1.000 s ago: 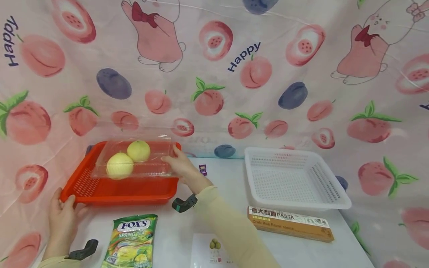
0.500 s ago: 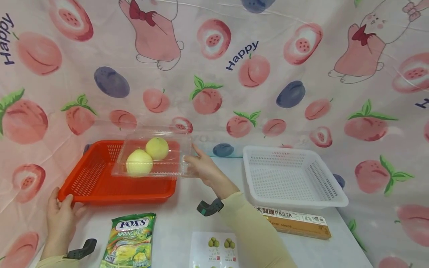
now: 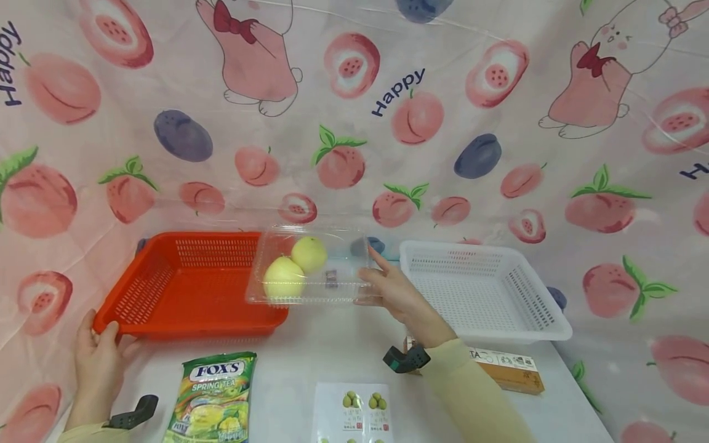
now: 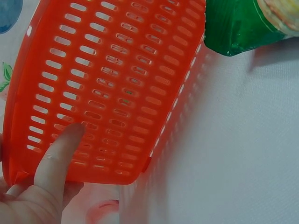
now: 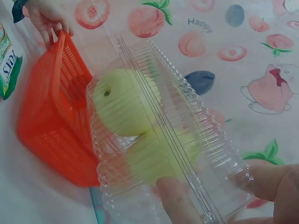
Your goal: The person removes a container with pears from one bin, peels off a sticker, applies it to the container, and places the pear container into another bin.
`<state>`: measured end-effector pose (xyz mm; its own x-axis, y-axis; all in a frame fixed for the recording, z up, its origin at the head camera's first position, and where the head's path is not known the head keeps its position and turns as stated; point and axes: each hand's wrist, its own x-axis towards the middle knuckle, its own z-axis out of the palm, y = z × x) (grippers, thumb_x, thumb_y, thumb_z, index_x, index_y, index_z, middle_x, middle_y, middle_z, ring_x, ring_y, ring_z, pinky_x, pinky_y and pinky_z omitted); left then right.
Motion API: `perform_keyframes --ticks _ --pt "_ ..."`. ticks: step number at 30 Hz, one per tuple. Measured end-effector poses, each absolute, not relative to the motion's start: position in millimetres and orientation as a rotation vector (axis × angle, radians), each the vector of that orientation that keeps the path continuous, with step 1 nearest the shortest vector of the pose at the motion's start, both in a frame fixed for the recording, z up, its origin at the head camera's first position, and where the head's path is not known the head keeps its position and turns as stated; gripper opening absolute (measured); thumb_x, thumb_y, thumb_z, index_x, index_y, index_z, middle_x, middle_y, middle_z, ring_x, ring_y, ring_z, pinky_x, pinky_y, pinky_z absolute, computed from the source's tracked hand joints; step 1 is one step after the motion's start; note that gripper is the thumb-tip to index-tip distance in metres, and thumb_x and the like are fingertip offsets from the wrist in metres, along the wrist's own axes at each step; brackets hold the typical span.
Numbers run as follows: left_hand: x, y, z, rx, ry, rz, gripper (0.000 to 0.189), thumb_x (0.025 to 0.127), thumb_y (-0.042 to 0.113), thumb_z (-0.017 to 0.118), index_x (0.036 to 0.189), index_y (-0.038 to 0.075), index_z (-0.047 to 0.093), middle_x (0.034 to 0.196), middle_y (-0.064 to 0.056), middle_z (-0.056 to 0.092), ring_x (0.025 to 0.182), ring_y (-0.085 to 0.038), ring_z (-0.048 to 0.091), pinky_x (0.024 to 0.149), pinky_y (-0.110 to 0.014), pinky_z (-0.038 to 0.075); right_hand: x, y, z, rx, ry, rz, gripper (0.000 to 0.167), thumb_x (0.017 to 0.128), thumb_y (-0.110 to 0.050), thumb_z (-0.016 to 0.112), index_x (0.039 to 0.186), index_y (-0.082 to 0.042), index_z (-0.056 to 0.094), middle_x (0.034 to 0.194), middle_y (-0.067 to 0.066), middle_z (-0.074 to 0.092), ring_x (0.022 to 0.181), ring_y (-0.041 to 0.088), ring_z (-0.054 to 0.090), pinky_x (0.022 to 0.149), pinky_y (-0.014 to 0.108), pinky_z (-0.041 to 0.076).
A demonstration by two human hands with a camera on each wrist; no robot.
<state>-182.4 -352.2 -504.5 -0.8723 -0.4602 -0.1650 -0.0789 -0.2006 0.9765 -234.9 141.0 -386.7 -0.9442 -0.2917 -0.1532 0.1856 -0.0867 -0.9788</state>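
My right hand grips the right end of a clear plastic clamshell box, held up between two baskets. Two round pale yellow-green fruits lie together in the box's left part. In the head view, the box's left end overlaps the right edge of a red plastic basket. The right wrist view shows my thumb on the near face of the box. My left hand holds the red basket's near left corner, with one finger against its slotted wall in the left wrist view.
A white slotted basket stands at the right, with a pasta box before it, partly behind my right arm. In front lie a green Fox's candy bag and a printed sheet. A patterned curtain hangs behind.
My right hand has carried the clamshell box with the fruits rightward, from over the red basket to the gap between the baskets. The left hand has stayed on the red basket's corner.
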Motion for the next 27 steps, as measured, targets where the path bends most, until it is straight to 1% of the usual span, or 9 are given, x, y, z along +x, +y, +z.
perform_keyframes --ticks 3,6,9,14,19,22,27 --pt "-183 -353 -504 0.627 -1.781 -2.171 0.066 0.106 0.028 0.037 0.154 0.041 -0.006 0.162 0.009 -0.006 0.143 -0.029 0.021 0.063 -0.018 0.054 -229 158 -388 -0.093 1.903 -2.104 0.072 0.101 -0.011 0.054 0.158 -0.022 0.013 0.15 0.026 0.03 0.109 0.043 0.055 0.083 0.045 0.055" --pt "-182 -353 -504 0.623 -1.769 -2.181 0.065 0.106 0.027 0.036 0.155 0.04 -0.006 0.162 0.008 -0.007 0.143 -0.029 0.021 0.062 -0.019 0.054 -223 174 -393 -0.086 1.937 -2.104 0.071 0.101 -0.011 0.053 0.158 -0.019 0.012 0.152 0.028 0.025 0.119 0.049 0.048 0.084 0.045 0.055" --pt "-182 -353 -505 0.619 -1.78 -2.174 0.065 0.106 0.027 0.035 0.155 0.04 -0.006 0.162 0.008 -0.007 0.143 -0.03 0.02 0.063 -0.018 0.054 -218 186 -400 -0.069 1.956 -2.098 0.071 0.102 -0.012 0.053 0.159 -0.019 0.011 0.152 0.029 0.024 0.123 0.051 0.043 0.084 0.046 0.054" --pt "-182 -353 -505 0.607 -1.767 -2.185 0.065 0.106 0.026 0.035 0.155 0.039 -0.007 0.162 0.007 -0.008 0.144 -0.029 0.019 0.065 -0.02 0.054 -209 202 -413 -0.042 1.971 -2.092 0.071 0.102 -0.015 0.053 0.159 -0.019 0.01 0.15 0.028 0.029 0.124 0.05 0.044 0.085 0.046 0.054" --pt "-181 -353 -506 0.589 -1.758 -2.189 0.065 0.107 0.024 0.034 0.155 0.036 -0.007 0.162 0.006 -0.009 0.144 -0.03 0.017 0.066 -0.021 0.054 -199 212 -427 -0.041 1.987 -2.055 0.071 0.102 -0.017 0.053 0.159 -0.02 0.009 0.149 0.03 0.031 0.126 0.05 0.043 0.087 0.047 0.053" --pt "-181 -353 -506 0.583 -1.753 -2.19 0.064 0.107 0.024 0.033 0.156 0.036 -0.007 0.162 0.005 -0.009 0.144 -0.03 0.017 0.067 -0.021 0.054 -194 214 -436 -0.03 1.991 -2.056 0.071 0.102 -0.016 0.054 0.159 -0.02 0.011 0.149 0.03 0.032 0.127 0.049 0.042 0.088 0.05 0.052" --pt "-181 -353 -504 0.566 -1.743 -2.203 0.064 0.107 0.024 0.033 0.155 0.037 -0.007 0.162 0.006 -0.008 0.144 -0.03 0.016 0.067 -0.023 0.055 -187 214 -446 0.039 2.049 -2.039 0.071 0.1 -0.024 0.059 0.158 -0.024 0.017 0.148 0.027 0.037 0.123 0.046 0.048 0.089 0.052 0.051"
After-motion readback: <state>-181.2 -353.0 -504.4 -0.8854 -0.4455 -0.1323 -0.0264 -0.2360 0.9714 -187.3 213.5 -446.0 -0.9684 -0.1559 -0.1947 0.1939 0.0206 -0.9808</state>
